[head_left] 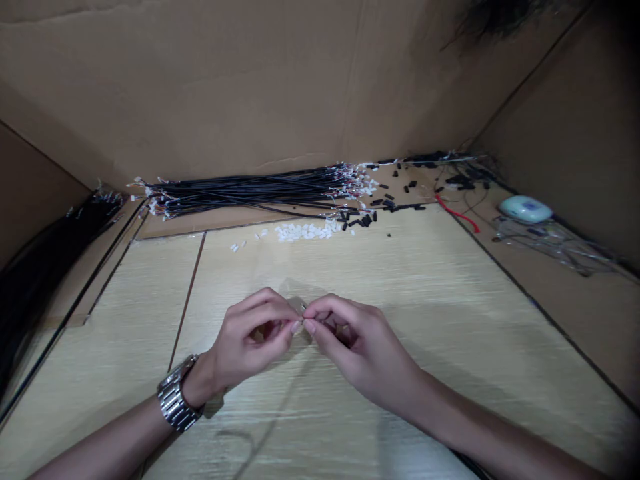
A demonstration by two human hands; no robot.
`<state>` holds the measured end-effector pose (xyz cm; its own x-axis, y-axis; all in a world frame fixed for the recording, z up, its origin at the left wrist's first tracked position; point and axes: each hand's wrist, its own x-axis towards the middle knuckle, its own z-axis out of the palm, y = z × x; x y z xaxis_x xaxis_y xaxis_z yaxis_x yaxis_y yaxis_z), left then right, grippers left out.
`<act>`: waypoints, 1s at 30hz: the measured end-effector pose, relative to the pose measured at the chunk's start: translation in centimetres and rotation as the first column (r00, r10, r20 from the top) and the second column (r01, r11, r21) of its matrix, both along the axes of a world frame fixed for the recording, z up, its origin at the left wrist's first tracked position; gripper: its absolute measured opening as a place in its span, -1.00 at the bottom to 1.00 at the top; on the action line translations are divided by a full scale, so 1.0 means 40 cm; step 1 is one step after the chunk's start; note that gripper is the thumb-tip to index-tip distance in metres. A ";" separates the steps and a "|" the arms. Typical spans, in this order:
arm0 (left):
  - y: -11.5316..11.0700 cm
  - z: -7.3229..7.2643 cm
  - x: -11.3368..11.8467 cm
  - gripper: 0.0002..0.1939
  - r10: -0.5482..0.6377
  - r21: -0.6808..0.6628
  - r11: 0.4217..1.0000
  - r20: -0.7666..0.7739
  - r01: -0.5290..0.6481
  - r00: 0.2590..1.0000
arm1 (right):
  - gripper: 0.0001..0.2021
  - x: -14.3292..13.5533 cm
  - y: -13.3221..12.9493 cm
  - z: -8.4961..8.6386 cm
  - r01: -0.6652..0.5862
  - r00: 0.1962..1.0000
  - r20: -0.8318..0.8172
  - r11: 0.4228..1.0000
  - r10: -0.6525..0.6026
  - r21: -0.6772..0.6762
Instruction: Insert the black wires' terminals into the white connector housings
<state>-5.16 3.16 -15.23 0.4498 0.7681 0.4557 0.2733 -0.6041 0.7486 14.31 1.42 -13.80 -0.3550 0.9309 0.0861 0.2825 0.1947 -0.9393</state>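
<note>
Both hands meet at the centre of the view, above the light wooden board (350, 273). My left hand (263, 327), with a metal watch (175, 397) on its wrist, pinches thumb and forefinger together. Fingertip to fingertip with it, my right hand (350, 333) is closed in a similar pinch. Something tiny and dark shows between the fingertips, too small to name. Beyond the hands lie a pile of small white connectors (307, 231) and some short black tube pieces (365, 220). Part of a black cable (470, 463) shows under the right forearm.
A bundle of black cables (250, 190) with bare, coloured ends lies along the back cardboard wall (225, 87). More black cables (45, 267) hang at the left. To the right are a red tube (459, 215), a pale green oval object (526, 209) and clear plastic (550, 240).
</note>
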 end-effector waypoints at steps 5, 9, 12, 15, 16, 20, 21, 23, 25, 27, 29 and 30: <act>0.006 -0.001 0.002 -0.93 0.041 -0.078 0.996 0.011 -0.040 0.999 | -0.86 0.000 0.000 -0.003 0.017 0.999 -0.037 1.000 -0.018 -0.020; 0.012 -0.003 0.003 -0.97 0.059 -0.167 0.984 0.019 -0.055 0.998 | -0.86 -0.001 -0.002 -0.001 -0.037 0.999 -0.028 0.998 0.036 -0.051; 0.013 -0.004 0.002 -0.92 0.071 -0.281 0.957 -0.004 -0.069 0.997 | -0.87 -0.001 -0.001 0.001 -0.071 0.997 0.012 0.996 0.072 -0.048; 0.008 -0.003 -0.001 -0.96 0.087 -0.290 0.954 0.032 -0.074 0.996 | -0.87 0.001 0.002 0.001 -0.061 0.998 0.033 0.998 0.062 -0.016; 0.006 -0.002 -0.002 -0.95 0.083 -0.256 0.964 0.051 -0.067 0.995 | -0.87 0.002 0.003 0.001 -0.056 0.998 0.039 0.998 0.056 -0.004; -0.001 -0.001 -0.005 -0.88 0.004 -0.073 0.997 0.030 -0.001 1.000 | -0.90 0.006 0.005 -0.003 -0.042 0.997 0.059 0.998 0.039 0.048; -0.002 -0.001 -0.005 -0.87 -0.006 -0.047 0.999 0.018 0.006 1.000 | -0.90 0.006 0.006 -0.004 -0.043 0.997 0.065 0.997 0.040 0.059; -0.002 -0.003 -0.003 -0.87 0.001 -0.025 1.000 0.008 0.000 1.000 | -0.91 0.007 0.006 -0.006 -0.046 0.996 0.074 0.995 0.039 0.084; -0.002 -0.004 -0.001 -0.88 0.020 -0.030 0.999 -0.004 -0.021 1.000 | -0.91 0.008 0.006 -0.008 -0.039 0.996 0.080 0.994 0.030 0.103; -0.004 -0.005 0.001 -0.88 0.033 -0.027 0.999 -0.017 -0.033 0.999 | -0.91 0.007 0.006 -0.009 -0.029 0.997 0.080 0.994 0.021 0.108; -0.008 -0.004 0.002 -0.87 0.022 -0.014 1.000 -0.034 -0.023 0.999 | -0.91 0.007 0.004 -0.009 -0.028 0.997 0.077 0.995 0.021 0.096; -0.010 -0.003 0.002 -0.86 0.007 -0.001 1.000 -0.040 -0.008 0.999 | -0.92 0.008 0.003 -0.009 -0.032 0.997 0.073 0.996 0.025 0.089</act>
